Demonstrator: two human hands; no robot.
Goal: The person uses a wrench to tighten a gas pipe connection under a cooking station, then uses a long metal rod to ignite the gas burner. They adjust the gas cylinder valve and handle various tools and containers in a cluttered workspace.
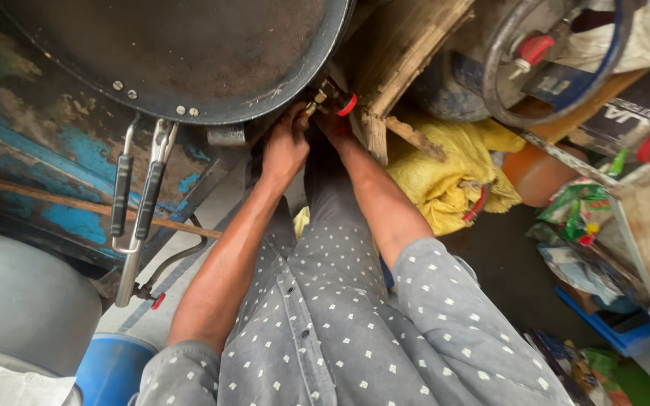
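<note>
Left hand [284, 147]: knuckles up, fingers curled beneath the large black pan [182, 53]; whether they grip anything cannot be told. Right hand [334, 124]: mostly hidden in shadow, fingertips at the brass valve with red knob [334, 100], just under the pan's rim; grip unclear. Yellow sack [445, 169]: beside the right forearm.

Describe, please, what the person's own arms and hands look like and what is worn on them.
Both the left hand and the right hand are bare, with no gloves, rings or watch visible. The forearms are bare too. The grey shirt, dotted with small white marks, has its sleeves pushed up to about the elbows.
</note>
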